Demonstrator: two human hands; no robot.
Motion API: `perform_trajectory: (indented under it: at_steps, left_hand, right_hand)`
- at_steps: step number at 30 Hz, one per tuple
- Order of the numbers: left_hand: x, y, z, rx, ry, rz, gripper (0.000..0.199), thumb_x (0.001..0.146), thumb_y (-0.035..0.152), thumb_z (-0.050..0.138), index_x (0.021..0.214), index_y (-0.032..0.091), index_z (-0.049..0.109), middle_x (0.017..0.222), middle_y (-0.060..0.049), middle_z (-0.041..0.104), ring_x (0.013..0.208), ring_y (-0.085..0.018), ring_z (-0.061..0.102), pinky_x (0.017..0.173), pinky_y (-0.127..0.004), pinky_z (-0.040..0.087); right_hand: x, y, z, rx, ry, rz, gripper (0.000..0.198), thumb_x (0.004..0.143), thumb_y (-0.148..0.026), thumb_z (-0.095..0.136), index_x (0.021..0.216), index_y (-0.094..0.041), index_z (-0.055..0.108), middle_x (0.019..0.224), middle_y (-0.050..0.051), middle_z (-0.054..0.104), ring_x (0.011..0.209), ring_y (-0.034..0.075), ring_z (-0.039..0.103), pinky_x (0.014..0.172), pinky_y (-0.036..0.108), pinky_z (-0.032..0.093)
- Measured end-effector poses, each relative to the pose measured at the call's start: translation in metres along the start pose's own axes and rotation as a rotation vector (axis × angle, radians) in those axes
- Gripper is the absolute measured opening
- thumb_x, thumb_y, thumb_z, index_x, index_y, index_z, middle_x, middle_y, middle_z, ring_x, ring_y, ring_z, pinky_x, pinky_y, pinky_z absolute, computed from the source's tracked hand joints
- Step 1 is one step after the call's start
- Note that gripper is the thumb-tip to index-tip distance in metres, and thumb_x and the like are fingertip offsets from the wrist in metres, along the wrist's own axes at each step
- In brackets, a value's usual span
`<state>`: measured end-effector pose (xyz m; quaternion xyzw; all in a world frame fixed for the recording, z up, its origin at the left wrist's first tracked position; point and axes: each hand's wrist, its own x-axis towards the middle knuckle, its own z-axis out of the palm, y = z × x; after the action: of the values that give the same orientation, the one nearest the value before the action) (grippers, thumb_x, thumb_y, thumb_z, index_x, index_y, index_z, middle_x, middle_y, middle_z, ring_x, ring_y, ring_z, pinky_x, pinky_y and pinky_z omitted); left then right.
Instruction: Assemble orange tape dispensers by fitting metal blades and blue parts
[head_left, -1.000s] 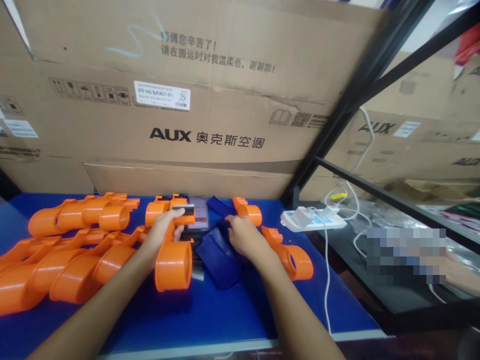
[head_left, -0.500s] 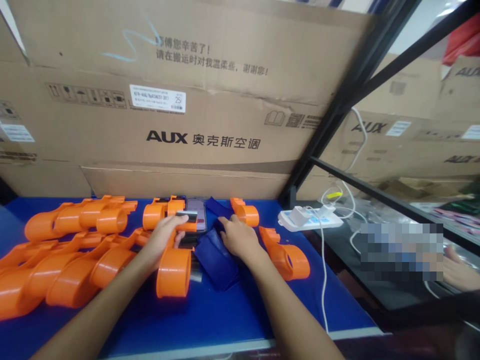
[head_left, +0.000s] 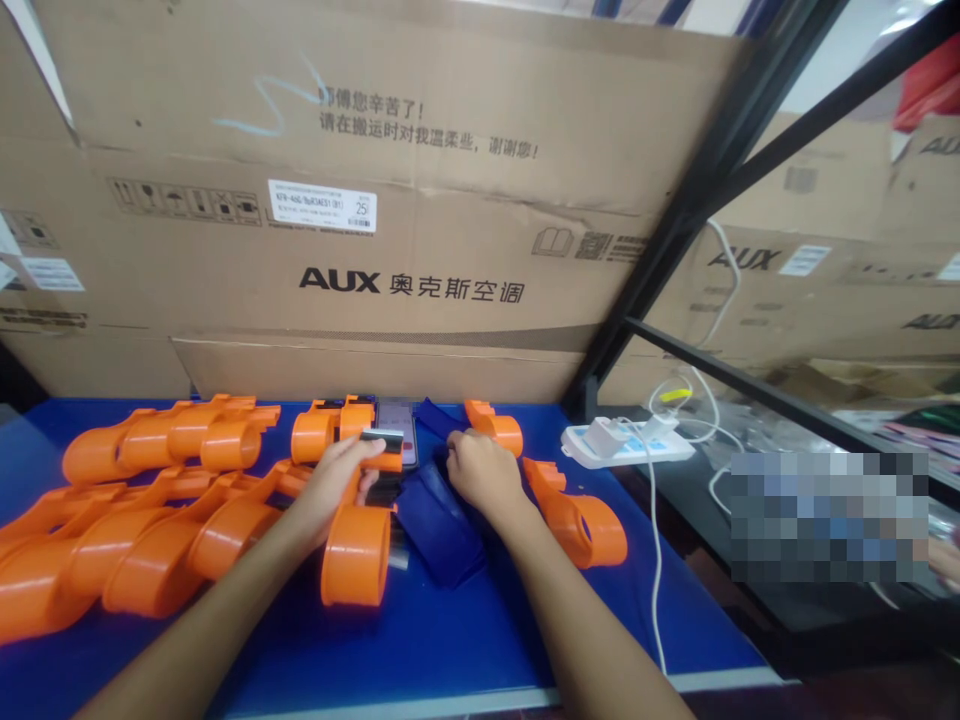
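My left hand point(head_left: 337, 485) is closed around the handle of an orange plastic tape dispenser point(head_left: 356, 555), its round ring hanging toward me. A black and silver piece point(head_left: 382, 440) shows at the dispenser's far end, by my thumb. My right hand point(head_left: 484, 470) is closed with its fingers curled under, at the far edge of a dark blue folded piece point(head_left: 442, 530). Whatever lies between those fingertips is hidden. Beyond them lies a blue strip point(head_left: 437, 418). Black and clear parts point(head_left: 397, 553) lie partly hidden behind the held dispenser.
Rows of orange dispensers point(head_left: 142, 560) lie at left; others point(head_left: 577, 515) lie at right on the blue table point(head_left: 300, 650). A phone point(head_left: 405, 425) rests near the back. A white power strip point(head_left: 630, 445) with cables sits at right by a black frame point(head_left: 660, 240). Cardboard boxes point(head_left: 420, 220) stand behind.
My right hand's fingers have curled in more tightly above the blue piece. My left hand keeps its hold on the dispenser. The view has shifted slightly, and the other person's hand at right has moved outward.
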<state>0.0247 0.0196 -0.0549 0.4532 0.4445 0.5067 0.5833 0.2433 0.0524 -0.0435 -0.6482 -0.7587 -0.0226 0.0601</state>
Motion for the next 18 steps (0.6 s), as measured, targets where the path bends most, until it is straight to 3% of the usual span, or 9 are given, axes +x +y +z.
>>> perform_trajectory:
  at_steps: [4, 11, 16, 18]
  left_hand:
    - [0.001, -0.002, 0.0, -0.012, 0.002, -0.008, 0.032, 0.081, 0.044, 0.068, 0.071, 0.022, 0.047, 0.05, 0.005, 0.047, 0.041, -0.009, 0.04, 0.04, -0.019, 0.033]
    - [0.003, -0.004, -0.002, -0.016, 0.005, -0.017, 0.032, 0.08, 0.044, 0.071, 0.07, 0.022, 0.051, 0.05, 0.005, 0.049, 0.04, -0.01, 0.042, 0.04, -0.02, 0.032]
    - [0.002, -0.003, -0.001, -0.029, 0.004, -0.028, 0.04, 0.082, 0.05, 0.068, 0.062, 0.019, 0.053, 0.049, 0.002, 0.05, 0.04, -0.01, 0.043, 0.042, -0.021, 0.033]
    - [0.002, -0.002, -0.001, -0.037, 0.0, -0.044, 0.045, 0.083, 0.053, 0.066, 0.057, 0.019, 0.053, 0.047, 0.002, 0.049, 0.04, -0.01, 0.043, 0.042, -0.022, 0.034]
  right_hand:
    - [-0.001, -0.001, 0.005, 0.025, 0.026, -0.047, 0.028, 0.095, -0.032, 0.056, 0.117, -0.022, 0.07, 0.116, 0.015, 0.067, 0.108, 0.032, 0.064, 0.082, 0.038, 0.05]
    - [0.003, 0.001, 0.008, 0.132, 0.13, -0.039, 0.021, 0.095, -0.027, 0.056, 0.097, -0.017, 0.074, 0.099, 0.015, 0.07, 0.096, 0.03, 0.067, 0.076, 0.035, 0.048]
    - [0.004, -0.003, -0.004, 0.31, 0.263, -0.073, 0.029, 0.102, -0.03, 0.043, 0.1, -0.017, 0.07, 0.095, 0.01, 0.072, 0.091, 0.023, 0.068, 0.077, 0.03, 0.05]
    - [0.002, -0.009, -0.006, 0.51, 0.319, -0.15, 0.032, 0.104, -0.034, 0.041, 0.101, -0.018, 0.068, 0.088, 0.005, 0.071, 0.081, 0.018, 0.067, 0.071, 0.026, 0.051]
